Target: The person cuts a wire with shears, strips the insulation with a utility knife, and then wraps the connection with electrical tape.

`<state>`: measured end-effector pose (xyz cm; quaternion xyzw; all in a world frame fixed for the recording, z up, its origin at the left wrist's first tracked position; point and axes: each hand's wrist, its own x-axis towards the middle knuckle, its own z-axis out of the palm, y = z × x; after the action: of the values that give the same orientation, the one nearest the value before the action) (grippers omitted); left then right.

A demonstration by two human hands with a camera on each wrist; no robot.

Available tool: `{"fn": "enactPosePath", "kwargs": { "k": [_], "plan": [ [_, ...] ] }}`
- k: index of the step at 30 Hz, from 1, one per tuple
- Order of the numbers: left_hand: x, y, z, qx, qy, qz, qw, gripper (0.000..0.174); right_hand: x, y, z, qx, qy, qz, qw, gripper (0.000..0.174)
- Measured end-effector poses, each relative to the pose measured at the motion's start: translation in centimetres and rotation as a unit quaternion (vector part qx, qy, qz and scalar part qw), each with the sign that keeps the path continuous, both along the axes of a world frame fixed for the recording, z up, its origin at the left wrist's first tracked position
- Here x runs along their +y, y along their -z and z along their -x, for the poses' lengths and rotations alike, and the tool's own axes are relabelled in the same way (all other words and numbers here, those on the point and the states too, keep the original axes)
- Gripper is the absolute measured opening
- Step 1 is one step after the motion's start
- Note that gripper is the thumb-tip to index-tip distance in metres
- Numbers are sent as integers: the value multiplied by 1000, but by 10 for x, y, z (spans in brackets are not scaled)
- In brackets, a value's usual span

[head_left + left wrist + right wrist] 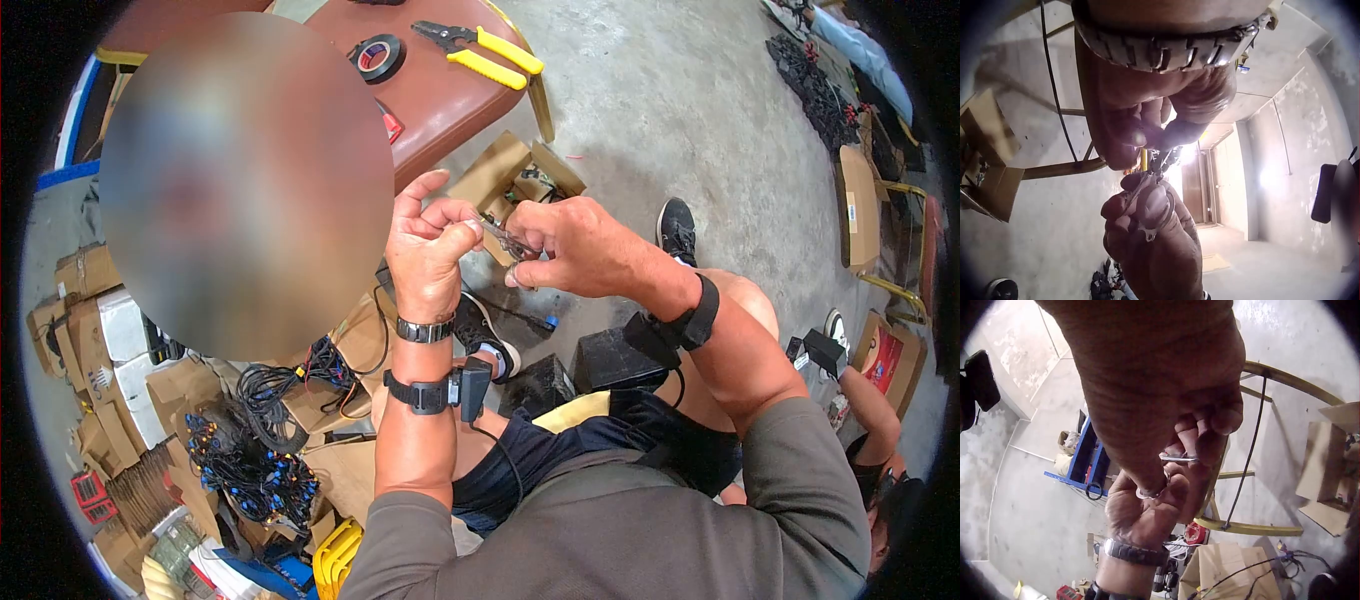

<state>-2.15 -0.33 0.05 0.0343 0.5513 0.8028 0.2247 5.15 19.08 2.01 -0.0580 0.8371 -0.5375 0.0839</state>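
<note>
In the head view, both hands meet in front of the body above an opened cardboard box (490,175). My right hand (585,245) holds small metal scissors (512,243), its fingers curled around them. A shiny loop handle (1150,236) rings the thumb in the left wrist view. My left hand (425,260), palm turned up, brings thumb and forefinger together at the scissors' tip, pinching a small thin piece there; I cannot tell what it is. From the right wrist, a silver strip of the scissors (1179,459) shows between the hands, the rest mostly covered by fingers.
On the brown seat (440,100) lie a wire stripper (480,52) with yellow handles and a black tape roll (378,58). Tangled cables (250,460) fill the left side among cardboard. Another person's arm (870,410) shows at right. A large blurred patch hides the upper left.
</note>
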Motion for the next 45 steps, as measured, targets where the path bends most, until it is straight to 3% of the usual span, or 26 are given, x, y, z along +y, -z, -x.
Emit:
{"fn": "enactPosePath", "kwargs": {
  "k": [18,33,45],
  "plan": [
    [-5,0,1,-10,-26,12,1000,52,2,7,-4,-11,36,3,999,37],
    [-2,-5,1,18,-3,59,998,55,2,15,-2,77,-1,-68,995,40],
    [2,-4,0,17,-28,59,998,54,1,7,-2,13,0,-47,999,34]
  ]
}}
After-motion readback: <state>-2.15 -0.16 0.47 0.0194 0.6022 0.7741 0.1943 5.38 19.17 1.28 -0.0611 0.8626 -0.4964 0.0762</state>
